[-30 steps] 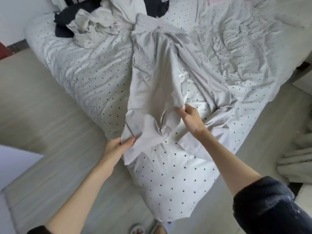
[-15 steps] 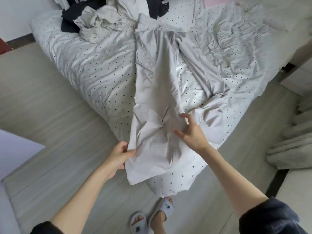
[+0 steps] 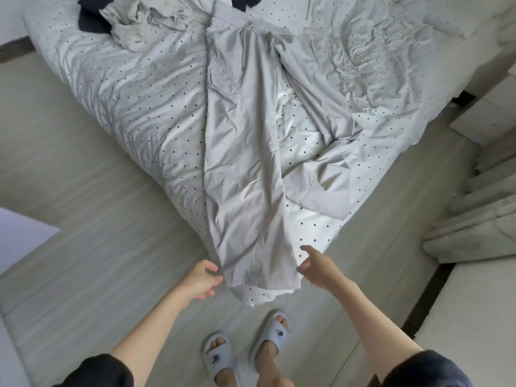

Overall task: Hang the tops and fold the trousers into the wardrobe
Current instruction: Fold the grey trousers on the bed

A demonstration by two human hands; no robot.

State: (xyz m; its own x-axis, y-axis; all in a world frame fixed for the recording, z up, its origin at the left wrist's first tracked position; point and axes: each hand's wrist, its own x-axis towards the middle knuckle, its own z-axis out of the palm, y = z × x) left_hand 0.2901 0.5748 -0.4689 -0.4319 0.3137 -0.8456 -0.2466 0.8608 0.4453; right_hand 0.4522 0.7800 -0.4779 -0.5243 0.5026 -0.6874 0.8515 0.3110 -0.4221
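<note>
Light grey trousers (image 3: 245,152) lie spread on the bed, waistband at the far end. One leg runs straight toward me down to the bed's near corner; the other leg (image 3: 321,174) lies crumpled off to the right. My left hand (image 3: 199,282) pinches the left corner of the near leg's hem between thumb and fingers. My right hand (image 3: 317,268) is at the hem's right corner with loose, spread fingers, only touching the edge. More clothes, a pale grey crumpled garment (image 3: 139,23) and dark ones (image 3: 89,22), are piled at the far left of the bed.
The bed carries a white duvet with black dots (image 3: 134,101), its corner hanging toward my slippered feet (image 3: 245,353). Pale wood floor lies to the left. Folded grey fabric (image 3: 474,224) and a pale surface (image 3: 474,317) sit to the right.
Both hands drew the near trouser leg toward me and laid it straight and flat to the bed's corner. My right hand let go of the fabric and slid down to the hem.
</note>
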